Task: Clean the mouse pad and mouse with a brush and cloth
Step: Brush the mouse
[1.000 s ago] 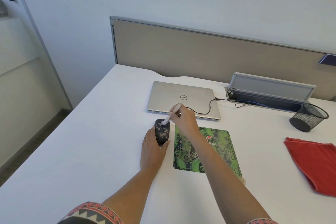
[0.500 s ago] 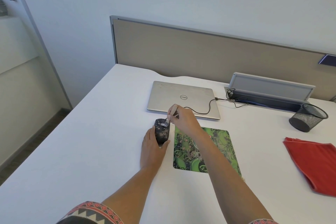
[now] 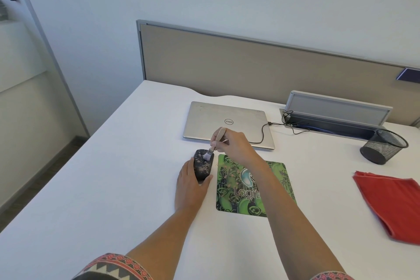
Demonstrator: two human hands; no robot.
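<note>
The mouse [image 3: 203, 167] is sitting just left of the mouse pad [image 3: 235, 200], with the left hand [image 3: 189, 188] curling its fingers around the near end. The right hand [image 3: 234, 145] is pinching the brush [image 3: 214, 142] in its fingers, bristles touching the mouse's far end. The red cloth [image 3: 393, 202] is lying well right of the mouse pad.

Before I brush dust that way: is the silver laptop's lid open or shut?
Shut: the silver laptop lies flat, logo on its lid facing up, no keys showing.

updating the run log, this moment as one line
step: brushing mouse | left hand: holds mouse | right hand: grips brush, bristles on mouse | red cloth: lying unused
</note>
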